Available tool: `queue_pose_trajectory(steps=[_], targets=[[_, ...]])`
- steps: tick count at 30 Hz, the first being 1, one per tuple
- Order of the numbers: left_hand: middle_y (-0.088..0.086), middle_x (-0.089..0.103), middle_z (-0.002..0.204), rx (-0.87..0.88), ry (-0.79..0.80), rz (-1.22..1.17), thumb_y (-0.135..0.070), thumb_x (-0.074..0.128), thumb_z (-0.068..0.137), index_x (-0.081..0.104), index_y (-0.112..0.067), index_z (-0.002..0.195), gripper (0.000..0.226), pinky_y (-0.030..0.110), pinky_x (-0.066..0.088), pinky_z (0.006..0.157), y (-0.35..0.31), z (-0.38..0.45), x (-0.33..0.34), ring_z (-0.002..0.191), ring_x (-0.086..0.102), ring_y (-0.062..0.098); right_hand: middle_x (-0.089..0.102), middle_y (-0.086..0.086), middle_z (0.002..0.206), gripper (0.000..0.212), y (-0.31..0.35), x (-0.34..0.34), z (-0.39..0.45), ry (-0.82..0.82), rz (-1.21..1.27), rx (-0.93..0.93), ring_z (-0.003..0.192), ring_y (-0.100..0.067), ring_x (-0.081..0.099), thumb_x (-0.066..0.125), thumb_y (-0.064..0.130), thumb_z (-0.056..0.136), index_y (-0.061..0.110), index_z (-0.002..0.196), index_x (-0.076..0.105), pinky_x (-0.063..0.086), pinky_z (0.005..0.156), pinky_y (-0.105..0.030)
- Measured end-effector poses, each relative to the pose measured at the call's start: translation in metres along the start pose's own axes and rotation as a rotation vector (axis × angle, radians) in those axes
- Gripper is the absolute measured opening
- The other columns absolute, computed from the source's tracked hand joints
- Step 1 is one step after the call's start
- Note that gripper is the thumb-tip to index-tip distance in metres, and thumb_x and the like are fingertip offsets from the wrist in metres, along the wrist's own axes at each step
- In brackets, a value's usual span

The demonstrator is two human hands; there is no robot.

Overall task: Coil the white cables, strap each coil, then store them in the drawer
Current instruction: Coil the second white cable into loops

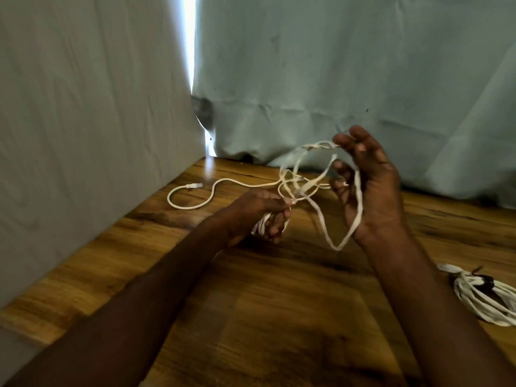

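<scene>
Coiling white cable | left hand grips gathered loops | right hand spread, loop draped, fingertips pinching strand | light, limp, tangle-prone; hold at loop crossing.

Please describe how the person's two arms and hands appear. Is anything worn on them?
Both forearms are bare as far as the picture shows: no sleeves, gloves, watch or bracelet. No rings show on the left hand or the right hand, though motion blur hides fine detail on the fingers.

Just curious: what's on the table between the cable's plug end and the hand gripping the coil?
Head view: only the white cable itself, curving across bare wooden table from its plug toward the left hand.
</scene>
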State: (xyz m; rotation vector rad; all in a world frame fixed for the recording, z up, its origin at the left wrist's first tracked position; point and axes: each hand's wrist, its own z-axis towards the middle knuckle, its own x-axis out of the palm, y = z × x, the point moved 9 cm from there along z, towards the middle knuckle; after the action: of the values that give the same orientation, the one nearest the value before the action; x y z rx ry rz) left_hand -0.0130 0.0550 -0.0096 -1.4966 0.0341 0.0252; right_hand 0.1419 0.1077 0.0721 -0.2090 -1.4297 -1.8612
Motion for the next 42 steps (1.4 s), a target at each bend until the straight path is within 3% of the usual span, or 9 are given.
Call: queue_pose_trajectory(steps=[5, 13, 19, 23, 27, 30, 33, 36, 42], targets=[[-0.002, 0.035, 0.041, 0.026, 0.182, -0.277, -0.019, 0.041, 0.104, 0.055, -0.004, 0.084, 0.029, 0.022, 0.027, 0.042, -0.018, -0.013, 0.016, 0.035, 0.037, 0.013, 0.078, -0.001, 0.102, 0.023, 0.0, -0.046, 0.006, -0.258, -0.424, 0.042, 0.074, -0.011, 0.068, 0.054, 0.019, 0.106, 0.019, 0.127, 0.064, 0.05, 0.051, -0.02], [-0.005, 0.034, 0.042, 0.156, 0.442, -1.008, -0.025, 0.031, 0.109, 0.05, -0.007, 0.09, 0.032, 0.021, 0.017, 0.038, -0.051, -0.027, -0.009, 0.037, 0.036, 0.011, 0.056, -0.01, 0.131, 0.055, 0.009, -0.018, 0.0, -0.08, -1.776, -0.338, 0.121, -0.036, 0.05, 0.077, 0.028, 0.08, 0.03, 0.133, 0.06, 0.048, 0.093, -0.048], [-0.004, 0.035, 0.044, 0.185, 0.378, -0.976, -0.023, 0.037, 0.109, 0.051, -0.006, 0.093, 0.028, 0.025, 0.025, 0.042, -0.053, -0.03, -0.017, 0.039, 0.036, 0.012, 0.062, -0.001, 0.132, 0.045, 0.017, 0.074, -0.048, 0.306, -1.345, -0.816, 0.124, -0.017, 0.056, 0.067, 0.005, 0.09, 0.017, 0.133, 0.063, 0.049, 0.1, -0.04], [0.001, 0.047, 0.045, 0.224, 0.285, -1.059, -0.021, 0.042, 0.107, 0.054, -0.005, 0.095, 0.023, 0.023, 0.034, 0.047, -0.053, -0.025, -0.029, 0.044, 0.051, 0.015, 0.078, -0.01, 0.098, 0.032, -0.04, 0.07, -0.043, 0.401, -0.641, -0.019, 0.095, -0.027, 0.075, 0.049, 0.007, 0.106, 0.015, 0.136, 0.057, 0.061, 0.081, -0.032], [0.008, 0.059, 0.07, 0.274, 0.232, -1.216, -0.001, 0.058, 0.096, 0.056, 0.0, 0.1, 0.004, 0.028, 0.053, 0.057, -0.053, -0.021, -0.046, 0.063, 0.065, 0.023, 0.061, -0.009, 0.064, 0.038, -0.071, 0.063, -0.046, 0.344, -0.226, 0.366, 0.06, -0.032, 0.062, 0.045, 0.033, 0.108, 0.003, 0.118, 0.066, 0.054, 0.074, -0.041], [0.011, 0.067, 0.087, 0.335, 0.096, -1.259, 0.018, 0.079, 0.066, 0.065, 0.003, 0.093, 0.034, 0.029, 0.06, 0.057, -0.048, -0.017, -0.062, 0.07, 0.072, 0.025, 0.048, -0.001, 0.062, 0.023, -0.076, 0.054, -0.041, 0.263, -0.232, 0.42, 0.045, -0.011, 0.042, 0.055, 0.023, 0.105, 0.005, 0.115, 0.064, 0.047, 0.049, -0.026], [0.023, 0.074, 0.094, 0.397, 0.05, -1.364, 0.006, 0.064, 0.084, 0.073, 0.01, 0.089, 0.012, 0.035, 0.064, 0.067, -0.051, -0.018, -0.07, 0.084, 0.077, 0.036, 0.054, -0.002, 0.064, 0.025, -0.083, 0.028, -0.037, 0.125, -0.391, 0.478, 0.047, -0.011, 0.046, 0.063, 0.028, 0.102, 0.006, 0.111, 0.068, 0.044, 0.045, -0.025], [0.021, 0.075, 0.11, 0.446, -0.078, -1.293, -0.01, 0.045, 0.098, 0.071, 0.011, 0.108, 0.035, 0.034, 0.06, 0.088, -0.044, -0.011, -0.08, 0.099, 0.075, 0.035, 0.057, -0.003, 0.063, 0.032, -0.097, 0.022, -0.045, 0.147, -0.578, 0.552, 0.049, -0.013, 0.051, 0.064, 0.038, 0.101, 0.007, 0.097, 0.07, 0.047, 0.048, -0.027], [0.021, 0.068, 0.127, 0.489, -0.328, -0.482, -0.026, 0.028, 0.111, 0.052, 0.016, 0.127, 0.051, 0.026, 0.058, 0.085, -0.045, -0.003, -0.067, 0.107, 0.072, 0.026, 0.063, -0.007, 0.06, 0.036, -0.116, 0.051, -0.07, 0.481, -0.994, 0.47, 0.044, -0.015, 0.058, 0.062, 0.037, 0.102, 0.004, 0.093, 0.073, 0.046, 0.048, -0.027]])
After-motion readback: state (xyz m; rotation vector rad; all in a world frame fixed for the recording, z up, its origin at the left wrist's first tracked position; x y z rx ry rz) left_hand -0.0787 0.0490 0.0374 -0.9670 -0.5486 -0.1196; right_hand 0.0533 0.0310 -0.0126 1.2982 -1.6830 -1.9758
